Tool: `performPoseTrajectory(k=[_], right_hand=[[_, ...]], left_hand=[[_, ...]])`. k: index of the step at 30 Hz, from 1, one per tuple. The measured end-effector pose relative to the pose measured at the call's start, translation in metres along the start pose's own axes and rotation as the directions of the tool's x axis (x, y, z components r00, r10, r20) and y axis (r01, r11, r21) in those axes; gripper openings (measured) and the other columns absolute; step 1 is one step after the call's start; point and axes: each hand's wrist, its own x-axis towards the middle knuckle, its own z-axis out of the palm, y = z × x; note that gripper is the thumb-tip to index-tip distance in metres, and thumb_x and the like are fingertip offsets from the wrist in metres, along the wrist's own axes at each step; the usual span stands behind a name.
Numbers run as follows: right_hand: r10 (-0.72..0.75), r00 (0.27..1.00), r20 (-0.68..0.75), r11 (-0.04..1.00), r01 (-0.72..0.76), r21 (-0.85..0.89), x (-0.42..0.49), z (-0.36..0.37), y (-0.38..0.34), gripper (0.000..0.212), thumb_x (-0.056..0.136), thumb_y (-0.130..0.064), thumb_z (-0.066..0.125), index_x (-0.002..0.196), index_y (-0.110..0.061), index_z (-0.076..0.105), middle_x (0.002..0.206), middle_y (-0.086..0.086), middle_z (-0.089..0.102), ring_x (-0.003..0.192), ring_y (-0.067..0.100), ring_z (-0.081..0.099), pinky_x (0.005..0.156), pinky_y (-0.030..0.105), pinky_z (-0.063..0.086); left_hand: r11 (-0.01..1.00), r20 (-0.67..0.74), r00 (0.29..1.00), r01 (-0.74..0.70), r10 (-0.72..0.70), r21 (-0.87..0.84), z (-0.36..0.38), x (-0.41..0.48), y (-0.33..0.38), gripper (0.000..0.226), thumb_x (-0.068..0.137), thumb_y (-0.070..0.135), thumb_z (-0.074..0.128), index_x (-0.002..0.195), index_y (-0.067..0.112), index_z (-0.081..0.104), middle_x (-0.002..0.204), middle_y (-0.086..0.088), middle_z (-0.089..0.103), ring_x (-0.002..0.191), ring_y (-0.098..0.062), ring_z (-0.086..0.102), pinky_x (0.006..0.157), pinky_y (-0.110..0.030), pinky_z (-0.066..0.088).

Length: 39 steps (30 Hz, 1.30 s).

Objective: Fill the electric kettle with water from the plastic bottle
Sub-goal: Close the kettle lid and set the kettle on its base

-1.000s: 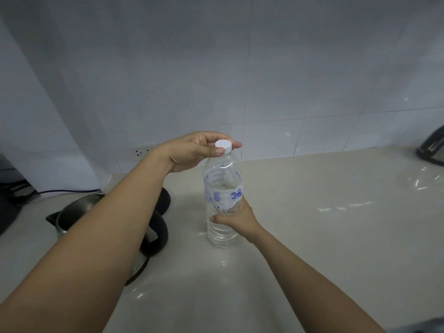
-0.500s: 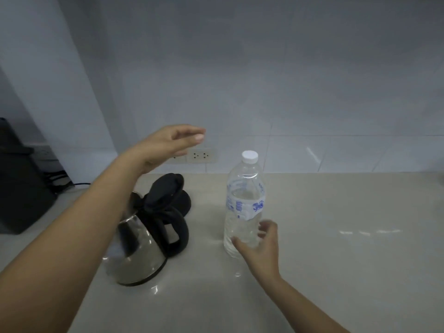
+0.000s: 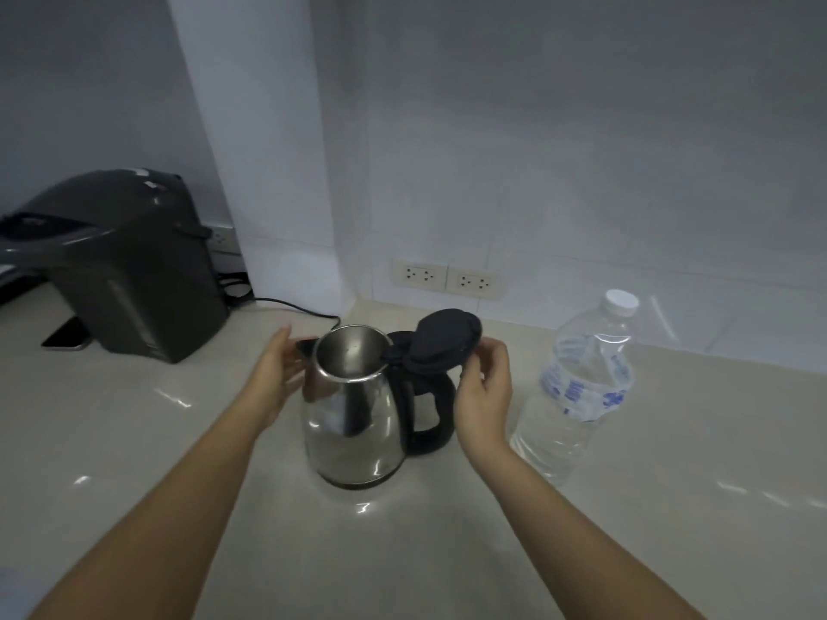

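The steel electric kettle [image 3: 353, 409] is steadied on the pale desk [image 3: 581, 552] by the left hand [image 3: 273, 382], its grip wide; the black hinged lid [image 3: 441, 340] is pinched by the right hand [image 3: 485, 396]. The capped clear plastic bottle [image 3: 577, 391] stands just beside; uncapping is judged next.

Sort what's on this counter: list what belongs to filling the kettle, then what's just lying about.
For the job:
kettle, its lid open
bottle, cap on
left hand at the kettle's side
right hand at the lid

Lying about:
dark appliance
cord
wall sockets
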Motion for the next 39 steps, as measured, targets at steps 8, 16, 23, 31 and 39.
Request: performPoseTrajectory(k=[8,16,23,31,39], right_hand=[[0.230,0.973,0.010,0.949,-0.226,0.217,0.011,0.033,-0.014,0.021,0.096,-0.022,0.043,0.080,-0.013,0.052,0.081,0.006,0.051,0.078,0.017,0.047,0.074,0.034,0.041],[0.424,0.868,0.259,0.897,-0.441,0.010,0.012,0.046,-0.046,0.041,0.089,-0.048,0.045,0.090,-0.015,0.069,0.095,0.009,0.075,0.087,0.028,0.070,0.088,0.043,0.053],[0.312,0.950,0.029,0.892,-0.282,-0.353,0.003,0.091,-0.060,0.033,0.069,-0.049,0.070,0.081,-0.020,0.073,0.082,-0.004,0.073,0.084,0.015,0.068,0.086,0.043,0.057],[0.177,0.981,-0.080,0.813,-0.192,-0.550,-0.007,0.113,-0.055,0.036,0.076,-0.038,0.070,0.106,-0.020,0.072,0.097,-0.001,0.074,0.093,0.018,0.067,0.081,0.027,0.049],[0.038,0.998,-0.056,0.713,-0.067,-0.698,-0.021,0.123,-0.046,0.034,0.080,-0.037,0.063,0.111,-0.023,0.069,0.104,-0.001,0.074,0.099,0.023,0.064,0.084,0.031,0.049]], left_hand=[[0.988,0.076,0.996,0.046,-0.035,-0.148,0.021,-0.002,-0.035,0.070,0.092,0.063,0.019,0.105,0.012,0.066,0.103,-0.012,0.067,0.101,-0.019,0.062,0.084,-0.024,0.045],[0.980,0.049,0.998,0.039,-0.030,-0.194,0.020,0.004,-0.043,0.067,0.084,0.070,0.028,0.094,0.019,0.069,0.104,-0.009,0.071,0.104,-0.018,0.064,0.092,-0.031,0.043],[0.980,0.048,0.997,0.068,-0.060,-0.185,0.019,0.009,-0.048,0.072,0.077,0.073,0.030,0.101,0.019,0.070,0.105,-0.011,0.072,0.107,-0.023,0.064,0.102,-0.041,0.043],[0.991,0.009,0.999,0.040,-0.039,-0.129,0.019,-0.001,-0.040,0.054,0.092,0.059,0.024,0.090,0.025,0.066,0.100,-0.007,0.069,0.100,-0.022,0.062,0.087,-0.035,0.047],[0.995,0.006,0.999,0.054,-0.054,-0.079,0.017,-0.001,-0.039,0.056,0.091,0.059,0.024,0.087,0.021,0.064,0.106,-0.013,0.068,0.103,-0.027,0.061,0.098,-0.042,0.046]])
